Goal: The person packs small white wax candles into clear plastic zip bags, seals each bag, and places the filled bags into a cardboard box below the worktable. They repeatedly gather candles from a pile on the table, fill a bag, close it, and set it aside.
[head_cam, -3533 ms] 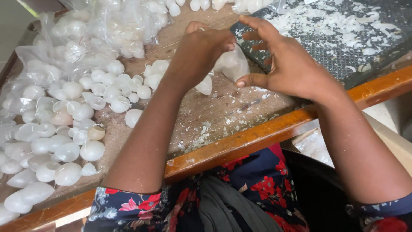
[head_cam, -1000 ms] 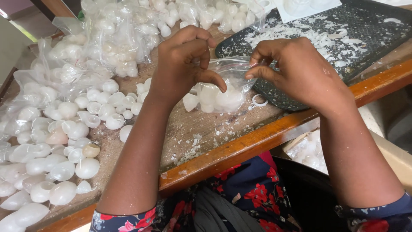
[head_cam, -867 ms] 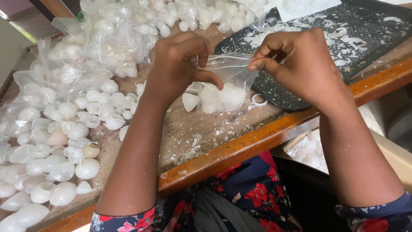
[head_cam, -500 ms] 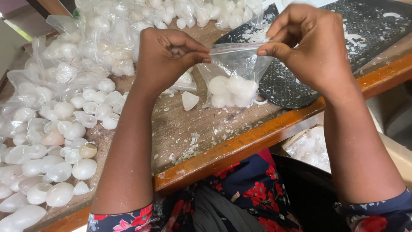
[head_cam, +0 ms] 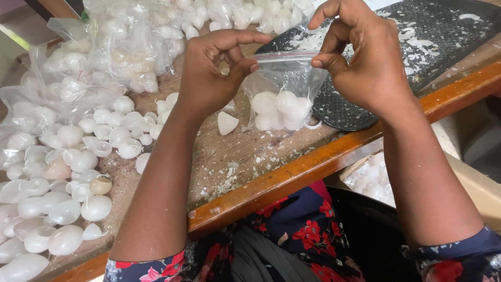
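Observation:
A small clear zip bag (head_cam: 284,86) with several white shells in it hangs just above the wooden table (head_cam: 292,172). My left hand (head_cam: 214,70) pinches the left end of the bag's top strip between thumb and fingers. My right hand (head_cam: 365,55) pinches the right end of the same strip. One loose white shell (head_cam: 227,123) lies on the table just under my left hand.
A heap of loose white shells (head_cam: 57,172) covers the table's left side. Filled clear bags (head_cam: 125,47) are piled at the back left. A dark perforated tray (head_cam: 417,36) with white chips sits at the right. A box holding shells (head_cam: 373,177) stands below the table edge.
Both hands have lifted the bag off the table and drawn its top edge taut between them; earlier they worked low among the shells near the tray.

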